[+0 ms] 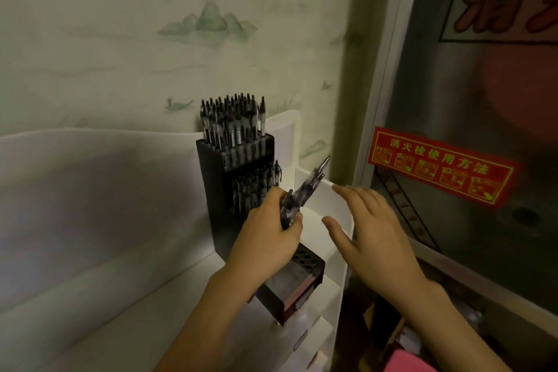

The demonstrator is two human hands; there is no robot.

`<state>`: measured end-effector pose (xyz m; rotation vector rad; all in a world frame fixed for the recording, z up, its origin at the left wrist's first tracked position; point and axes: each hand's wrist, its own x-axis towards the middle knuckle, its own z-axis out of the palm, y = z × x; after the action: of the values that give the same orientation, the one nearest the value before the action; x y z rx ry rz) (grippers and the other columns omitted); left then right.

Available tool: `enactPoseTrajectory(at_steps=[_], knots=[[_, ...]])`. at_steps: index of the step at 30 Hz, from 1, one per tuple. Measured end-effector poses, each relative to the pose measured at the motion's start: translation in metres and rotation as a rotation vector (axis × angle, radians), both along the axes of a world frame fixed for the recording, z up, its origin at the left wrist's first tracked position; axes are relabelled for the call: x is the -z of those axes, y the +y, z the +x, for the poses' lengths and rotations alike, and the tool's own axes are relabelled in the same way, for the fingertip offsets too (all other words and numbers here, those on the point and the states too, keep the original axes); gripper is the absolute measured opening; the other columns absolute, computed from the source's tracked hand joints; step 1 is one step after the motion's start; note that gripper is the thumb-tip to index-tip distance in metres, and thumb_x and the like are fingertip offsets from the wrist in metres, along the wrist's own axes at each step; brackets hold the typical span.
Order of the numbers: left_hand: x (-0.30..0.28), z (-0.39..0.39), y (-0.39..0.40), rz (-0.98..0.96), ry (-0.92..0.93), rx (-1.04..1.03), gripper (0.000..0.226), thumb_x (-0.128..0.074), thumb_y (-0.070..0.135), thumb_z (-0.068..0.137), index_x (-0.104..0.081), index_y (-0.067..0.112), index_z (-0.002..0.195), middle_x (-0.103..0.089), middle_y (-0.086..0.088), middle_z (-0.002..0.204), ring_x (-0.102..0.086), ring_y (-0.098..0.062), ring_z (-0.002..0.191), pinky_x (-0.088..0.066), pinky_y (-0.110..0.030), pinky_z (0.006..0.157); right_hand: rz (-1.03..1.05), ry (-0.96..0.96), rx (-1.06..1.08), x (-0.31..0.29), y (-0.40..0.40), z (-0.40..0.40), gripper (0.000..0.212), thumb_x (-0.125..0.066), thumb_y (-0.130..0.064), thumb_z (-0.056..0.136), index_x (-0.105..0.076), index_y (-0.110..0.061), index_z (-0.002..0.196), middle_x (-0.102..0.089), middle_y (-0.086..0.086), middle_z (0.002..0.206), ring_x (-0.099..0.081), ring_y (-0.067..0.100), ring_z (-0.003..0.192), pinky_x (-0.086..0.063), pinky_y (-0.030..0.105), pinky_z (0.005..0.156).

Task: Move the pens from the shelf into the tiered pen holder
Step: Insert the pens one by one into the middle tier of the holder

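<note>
- Judging from how full it looks, the tiered pen holder (238, 178) on the white shelf (169, 290) is well on its way: its top tier bristles with upright pens, and the tier below shows more pens standing in it.
- The lowest, front tier (305, 260) shows open holes with nothing in them, so that part seems left to fill.
- The left hand (268, 229) has its fingers curled round a small bundle of pens (302, 190), held tilted, tips up and to the right, just in front of the holder's middle tier.
- The right hand (371, 229) hovers beside it with fingers straight and spread, holding nothing.
- Whether more loose pens lie on the shelf I cannot tell; none show apart from the bundle in hand.
</note>
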<state>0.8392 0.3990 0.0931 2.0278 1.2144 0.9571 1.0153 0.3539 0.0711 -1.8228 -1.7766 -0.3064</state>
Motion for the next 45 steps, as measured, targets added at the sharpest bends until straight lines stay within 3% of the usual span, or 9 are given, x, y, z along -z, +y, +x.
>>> enactPoseTrajectory(at_steps=[4,9,15,19,26,30,35,40,45], knots=[[0.016,0.002,0.015,-0.059,0.017,-0.015,0.009,-0.055,0.029,0.095,-0.048,0.028,0.102,-0.062,0.002,0.077,-0.058,-0.004,0.059,-0.042,-0.014,0.05,-0.047,0.461,-0.218,-0.001,0.028,0.0,0.044,-0.051,-0.049,0.094,-0.046,-0.038,0.136,-0.054,-0.023,0.126,-0.046,-0.005,0.12,-0.036,0.018,0.099],[0.038,0.007,0.025,-0.113,0.002,-0.103,0.013,-0.056,0.03,0.095,-0.047,0.03,0.105,-0.063,0.005,0.083,-0.062,-0.005,0.07,-0.046,-0.015,0.059,-0.147,1.207,-0.459,-0.009,0.066,-0.001,0.019,-0.057,-0.018,0.094,-0.069,-0.016,0.108,-0.07,0.011,0.083,-0.067,0.025,0.078,-0.058,0.035,0.075],[0.043,0.013,0.034,-0.105,-0.003,-0.183,0.009,-0.055,0.027,0.096,-0.048,0.026,0.1,-0.054,0.004,0.067,-0.05,-0.003,0.053,-0.039,-0.016,0.049,-0.378,1.413,-0.585,-0.011,0.106,0.007,0.022,-0.061,-0.012,0.089,-0.071,-0.007,0.108,-0.071,0.021,0.088,-0.067,0.024,0.077,-0.059,0.031,0.073],[0.044,0.021,0.041,-0.128,0.007,-0.265,0.011,-0.058,0.031,0.094,-0.048,0.029,0.099,-0.06,0.005,0.076,-0.055,-0.007,0.06,-0.044,-0.017,0.053,-0.498,1.519,-0.683,-0.014,0.128,0.017,0.027,-0.064,-0.011,0.08,-0.071,0.0,0.104,-0.071,0.02,0.086,-0.068,0.023,0.075,-0.059,0.029,0.07],[0.042,0.026,0.042,-0.183,-0.031,-0.314,0.014,-0.059,0.035,0.093,-0.051,0.038,0.104,-0.066,0.01,0.089,-0.064,-0.006,0.076,-0.056,-0.027,0.07,-0.515,1.515,-0.741,-0.015,0.152,0.023,0.023,-0.062,-0.009,0.083,-0.069,0.004,0.101,-0.071,0.019,0.091,-0.069,0.024,0.082,-0.059,0.028,0.072],[0.046,0.014,0.037,-0.191,-0.041,-0.361,0.011,-0.059,0.028,0.093,-0.057,0.033,0.102,-0.067,0.009,0.085,-0.062,0.001,0.075,-0.049,-0.016,0.063,-0.302,1.587,-0.703,-0.027,0.168,0.036,0.02,-0.062,-0.012,0.083,-0.069,-0.001,0.098,-0.07,0.014,0.086,-0.067,0.024,0.077,-0.059,0.032,0.076],[0.046,0.0,0.031,-0.172,-0.059,-0.406,0.008,-0.059,0.02,0.093,-0.057,0.027,0.089,-0.06,0.014,0.067,-0.055,0.002,0.059,-0.037,-0.011,0.051,0.013,1.208,-0.664,-0.039,0.173,0.035,0.011,-0.066,-0.003,0.086,-0.07,-0.006,0.095,-0.072,0.012,0.079,-0.07,0.024,0.072,-0.057,0.023,0.073],[0.035,-0.012,0.034,-0.113,-0.043,-0.444,0.019,-0.059,0.016,0.093,-0.053,0.029,0.08,-0.055,0.017,0.058,-0.048,0.001,0.05,-0.032,-0.011,0.046,0.014,0.917,-0.635,-0.024,0.182,0.01,0.011,-0.074,-0.015,0.082,-0.073,-0.021,0.09,-0.073,-0.002,0.078,-0.07,0.016,0.074,-0.058,0.03,0.077],[0.025,-0.025,0.038,-0.054,-0.021,-0.476,0.022,-0.06,0.017,0.093,-0.051,0.03,0.078,-0.055,0.021,0.059,-0.049,0.002,0.05,-0.035,-0.01,0.048,0.002,0.82,-0.616,-0.018,0.188,-0.004,0.013,-0.076,-0.022,0.081,-0.07,-0.028,0.091,-0.072,-0.009,0.079,-0.068,0.008,0.073,-0.053,0.012,0.073]])
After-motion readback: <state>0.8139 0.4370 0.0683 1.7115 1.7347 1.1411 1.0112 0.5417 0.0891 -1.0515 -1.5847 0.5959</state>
